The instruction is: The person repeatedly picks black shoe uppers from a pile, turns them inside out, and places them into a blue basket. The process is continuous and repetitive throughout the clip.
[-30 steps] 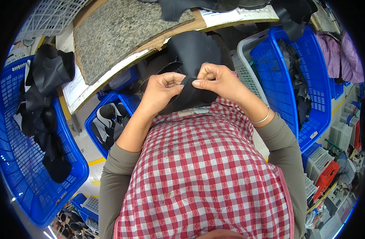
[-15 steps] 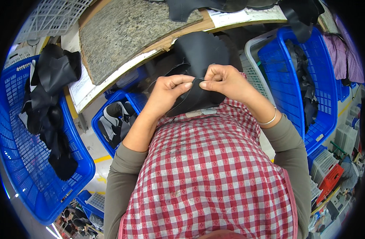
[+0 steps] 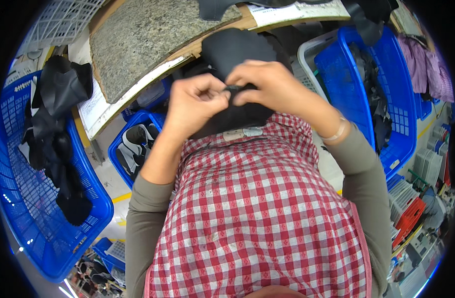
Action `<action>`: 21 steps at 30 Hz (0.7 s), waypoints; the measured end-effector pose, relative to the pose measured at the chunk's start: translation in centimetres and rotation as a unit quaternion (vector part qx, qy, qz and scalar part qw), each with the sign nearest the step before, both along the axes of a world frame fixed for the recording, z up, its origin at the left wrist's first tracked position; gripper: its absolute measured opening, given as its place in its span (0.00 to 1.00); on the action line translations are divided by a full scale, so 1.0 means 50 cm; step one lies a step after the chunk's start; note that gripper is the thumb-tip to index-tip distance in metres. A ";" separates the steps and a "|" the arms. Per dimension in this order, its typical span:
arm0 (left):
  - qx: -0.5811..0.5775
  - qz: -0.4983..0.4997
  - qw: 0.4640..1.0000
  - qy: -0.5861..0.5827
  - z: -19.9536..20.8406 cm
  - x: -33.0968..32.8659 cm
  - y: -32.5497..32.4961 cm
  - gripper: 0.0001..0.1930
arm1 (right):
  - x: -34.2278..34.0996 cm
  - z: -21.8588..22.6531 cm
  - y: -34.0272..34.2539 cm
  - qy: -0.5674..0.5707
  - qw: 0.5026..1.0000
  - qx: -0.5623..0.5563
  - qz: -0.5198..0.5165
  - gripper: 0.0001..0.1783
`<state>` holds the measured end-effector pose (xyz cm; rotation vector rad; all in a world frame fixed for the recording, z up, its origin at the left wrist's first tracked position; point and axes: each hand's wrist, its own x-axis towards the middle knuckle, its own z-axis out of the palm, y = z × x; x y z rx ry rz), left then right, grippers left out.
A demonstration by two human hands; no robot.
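Note:
Just in front of my body, a black leather-like piece [image 3: 237,49] lies over my lap, below the edge of the workbench. My left hand [image 3: 195,103] pinches a folded edge of it between thumb and fingers. Right beside it, my right hand [image 3: 269,85] curls its thumb and fingers about the same edge, slightly smeared by motion. The fingertips of both hands nearly meet there, and the fingers partly hide the spot they hold. The red-and-white checked apron [image 3: 252,198] is underneath the near side of the piece.
A workbench with a rough grey board [image 3: 143,44] stands ahead. On the left, a large blue basket [image 3: 106,208] holds black pieces; a smaller blue crate [image 3: 113,149] has black and white pieces. Another blue basket [image 3: 354,99] with dark pieces is at right, beside a white basket [image 3: 303,54].
Both hands have moved up and slightly left with the held edge. My right hand's fingers have loosened and lifted somewhat over it. The whole view has shifted a little.

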<state>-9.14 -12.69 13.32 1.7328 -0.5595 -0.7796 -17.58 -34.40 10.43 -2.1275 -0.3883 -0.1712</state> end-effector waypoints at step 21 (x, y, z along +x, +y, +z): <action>0.075 -0.274 0.958 0.027 0.051 0.131 -0.022 0.08 | -0.085 0.004 -0.007 0.273 0.941 0.196 -0.038 0.17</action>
